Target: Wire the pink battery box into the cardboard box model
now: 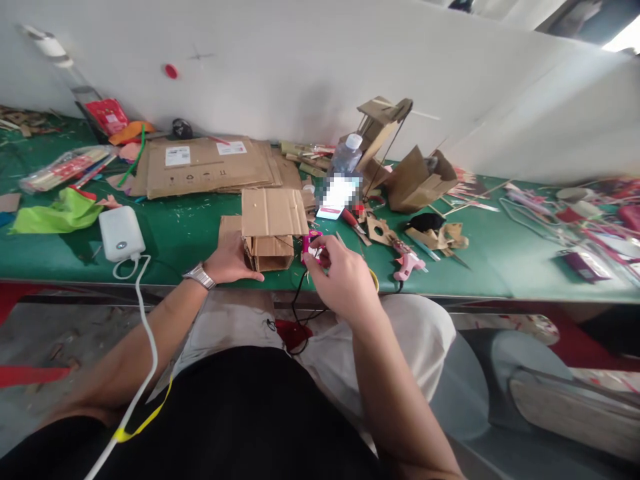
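A small brown cardboard box structure (274,212) with a flat roof panel and an open front stands near the table's front edge. My left hand (229,264) grips its left side, thumb along the lower front; the other fingers are partly hidden by the cardboard. Just right of the box lies a small bright pink packet or box (307,245) with a white patch. Over it my right hand (344,277) is closed in a pinch, thumb against forefinger. A thin dark line shows by the fingertips, too small to name. The pink item is partly covered by this hand.
Behind are a lit phone (328,212), a clear bottle (346,157) and flat cardboard sheets (200,175). A pink glue gun (409,264) lies right of my right hand. At left, a white power bank (121,233) trails a cable. A cardboard model (417,180) stands at back right.
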The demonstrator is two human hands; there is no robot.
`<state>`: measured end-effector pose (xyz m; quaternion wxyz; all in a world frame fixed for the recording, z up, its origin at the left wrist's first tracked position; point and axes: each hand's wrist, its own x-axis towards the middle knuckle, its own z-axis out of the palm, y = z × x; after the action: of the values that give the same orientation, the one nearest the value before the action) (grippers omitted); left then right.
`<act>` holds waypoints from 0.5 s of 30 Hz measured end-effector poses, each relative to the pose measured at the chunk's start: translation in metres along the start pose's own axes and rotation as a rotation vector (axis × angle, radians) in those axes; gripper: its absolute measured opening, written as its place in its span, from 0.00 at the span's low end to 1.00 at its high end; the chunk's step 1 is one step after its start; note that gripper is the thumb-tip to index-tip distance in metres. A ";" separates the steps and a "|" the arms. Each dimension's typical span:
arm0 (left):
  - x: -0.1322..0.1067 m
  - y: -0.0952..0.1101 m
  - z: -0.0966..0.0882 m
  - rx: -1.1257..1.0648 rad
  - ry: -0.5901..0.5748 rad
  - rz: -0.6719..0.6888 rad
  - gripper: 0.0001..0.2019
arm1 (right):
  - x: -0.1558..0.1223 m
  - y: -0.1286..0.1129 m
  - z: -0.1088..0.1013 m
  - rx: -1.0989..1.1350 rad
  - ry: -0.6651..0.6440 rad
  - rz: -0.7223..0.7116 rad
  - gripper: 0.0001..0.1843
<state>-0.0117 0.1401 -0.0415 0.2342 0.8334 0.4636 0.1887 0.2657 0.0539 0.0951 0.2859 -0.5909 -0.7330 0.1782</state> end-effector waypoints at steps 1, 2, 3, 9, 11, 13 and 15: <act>0.000 0.001 0.000 -0.003 0.002 -0.005 0.49 | 0.002 0.001 0.006 -0.118 -0.011 0.035 0.10; 0.001 0.001 -0.001 -0.005 0.004 -0.007 0.49 | 0.004 0.001 0.010 -0.194 -0.056 0.063 0.11; 0.001 0.002 -0.001 -0.006 0.008 -0.007 0.49 | 0.007 0.001 0.014 -0.226 -0.121 0.082 0.13; 0.003 -0.001 0.003 -0.027 0.049 -0.003 0.54 | 0.027 0.004 0.029 0.314 -0.276 0.025 0.16; 0.003 -0.002 0.005 -0.046 0.053 0.004 0.57 | 0.031 0.006 0.040 0.560 -0.174 0.024 0.18; 0.004 -0.002 0.005 -0.053 0.064 0.023 0.59 | 0.034 0.007 0.053 0.705 -0.073 0.052 0.24; 0.004 -0.001 0.004 -0.047 0.080 0.041 0.58 | 0.036 0.008 0.064 0.753 -0.008 0.069 0.28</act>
<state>-0.0080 0.1428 -0.0448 0.2310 0.8288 0.4508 0.2377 0.2264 0.0960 0.0482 0.4740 -0.4681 -0.5969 0.4472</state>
